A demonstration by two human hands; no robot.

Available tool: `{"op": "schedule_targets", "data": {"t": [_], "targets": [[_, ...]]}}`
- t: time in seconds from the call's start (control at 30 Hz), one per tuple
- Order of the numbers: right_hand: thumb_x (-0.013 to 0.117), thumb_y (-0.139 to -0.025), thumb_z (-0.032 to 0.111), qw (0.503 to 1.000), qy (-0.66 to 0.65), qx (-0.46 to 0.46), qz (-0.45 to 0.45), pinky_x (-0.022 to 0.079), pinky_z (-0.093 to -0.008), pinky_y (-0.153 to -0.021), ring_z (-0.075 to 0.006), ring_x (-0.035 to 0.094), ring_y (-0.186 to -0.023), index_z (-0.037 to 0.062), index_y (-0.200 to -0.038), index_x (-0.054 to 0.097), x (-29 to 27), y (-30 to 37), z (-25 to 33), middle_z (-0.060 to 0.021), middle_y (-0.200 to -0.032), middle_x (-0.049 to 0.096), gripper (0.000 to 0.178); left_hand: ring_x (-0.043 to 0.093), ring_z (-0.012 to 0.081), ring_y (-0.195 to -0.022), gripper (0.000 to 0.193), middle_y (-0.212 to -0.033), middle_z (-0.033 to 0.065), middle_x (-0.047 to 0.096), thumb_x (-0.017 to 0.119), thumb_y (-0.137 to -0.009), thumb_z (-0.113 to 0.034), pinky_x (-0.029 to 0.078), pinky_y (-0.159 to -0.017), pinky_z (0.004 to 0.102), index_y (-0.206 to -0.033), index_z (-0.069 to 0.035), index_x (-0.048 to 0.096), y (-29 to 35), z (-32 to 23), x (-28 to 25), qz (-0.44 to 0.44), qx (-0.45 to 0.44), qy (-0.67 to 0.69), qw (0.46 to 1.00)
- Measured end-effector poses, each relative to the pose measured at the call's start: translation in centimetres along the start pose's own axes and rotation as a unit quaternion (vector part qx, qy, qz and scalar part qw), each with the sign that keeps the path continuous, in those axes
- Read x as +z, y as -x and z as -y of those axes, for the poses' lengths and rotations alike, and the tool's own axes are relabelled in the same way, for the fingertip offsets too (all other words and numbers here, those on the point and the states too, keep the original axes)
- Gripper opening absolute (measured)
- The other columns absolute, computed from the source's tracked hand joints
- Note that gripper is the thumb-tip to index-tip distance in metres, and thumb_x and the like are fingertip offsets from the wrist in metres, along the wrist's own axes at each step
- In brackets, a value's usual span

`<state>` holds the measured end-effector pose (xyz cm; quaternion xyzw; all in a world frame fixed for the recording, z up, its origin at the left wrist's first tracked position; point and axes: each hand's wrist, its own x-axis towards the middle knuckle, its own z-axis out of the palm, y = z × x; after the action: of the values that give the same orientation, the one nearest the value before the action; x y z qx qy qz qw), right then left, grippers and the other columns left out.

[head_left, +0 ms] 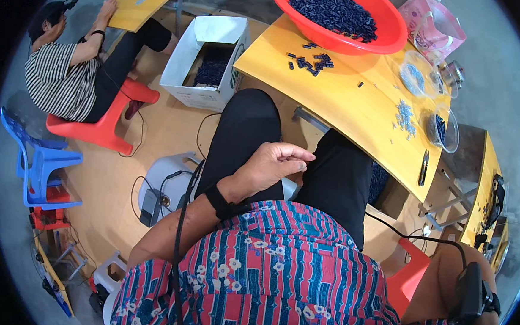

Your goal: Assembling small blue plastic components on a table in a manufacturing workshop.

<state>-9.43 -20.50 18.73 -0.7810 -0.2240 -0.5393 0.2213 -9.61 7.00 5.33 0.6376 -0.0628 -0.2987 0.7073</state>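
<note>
My left hand [274,164] is above my lap, palm side down. Its fingers reach forward, with the thumb a little apart below them and nothing visible between. A black band [218,202] circles that wrist. My right arm [443,279] is bent at the lower right, with a black device [472,295] strapped near it; its hand lies outside the picture. Nearest ahead is the yellow table [352,106], bearing a loose group of small dark parts [313,64], small pale-blue pieces [404,119] and a slim black tool [424,168].
A red basin [383,39] heaped with dark parts stands on the table. Clear tubs [450,133] and a pink bag [427,21] line its right side. A white box [187,89] is on the floor. Another person [66,67] sits on a red stool [114,121]; cables trail nearby.
</note>
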Motion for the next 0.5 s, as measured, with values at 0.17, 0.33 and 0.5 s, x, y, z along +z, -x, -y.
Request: {"op": "schedule_targets", "data": {"t": [0.17, 0.33, 0.5], "targets": [[0.056, -0.086, 0.008, 0.998, 0.046, -0.017, 0.04, 0.049, -0.0372, -0.082, -0.0255, 0.063, -0.088, -0.0015, -0.094, 0.064, -1.2, -0.7, -0.3, -0.0099, -0.098, 0.066, 0.015, 0.062, 0.0084, -0.09, 0.025, -0.1, 0.0063, 0.069, 0.061, -0.091, -0.006, 0.05, -0.081, 0.0236, -0.114, 0.001, 0.066, 0.6, 0.5, 0.2, -0.003, 0.016, 0.022, 1.0], [0.056, -0.086, 0.007, 0.989, 0.107, -0.047, 0.088, 0.049, -0.0376, -0.083, -0.0257, 0.063, -0.09, -0.0021, -0.094, 0.064, -2.2, -2.1, -0.8, -0.0098, -0.099, 0.066, 0.015, 0.055, 0.0019, -0.078, 0.024, -0.092, 0.0012, 0.068, 0.061, -0.091, -0.008, 0.046, -0.071, 0.0188, -0.114, 0.0, 0.067, 0.6, 0.2, 0.4, -0.007, 0.026, 0.006, 1.0], [0.064, -0.077, -0.006, 0.908, -0.131, 0.3, 0.26, 0.05, -0.0329, -0.07, -0.0201, 0.063, -0.079, 0.0013, -0.089, 0.067, 6.2, 1.8, -4.9, -0.0091, -0.088, 0.065, 0.014, 0.056, 0.0024, -0.08, 0.023, -0.093, -0.0007, 0.067, 0.062, -0.091, -0.008, 0.047, -0.074, 0.0184, -0.113, -0.001, 0.067, 0.1, -2.1, 0.3, 0.016, -0.001, -0.007, 1.0]]}}
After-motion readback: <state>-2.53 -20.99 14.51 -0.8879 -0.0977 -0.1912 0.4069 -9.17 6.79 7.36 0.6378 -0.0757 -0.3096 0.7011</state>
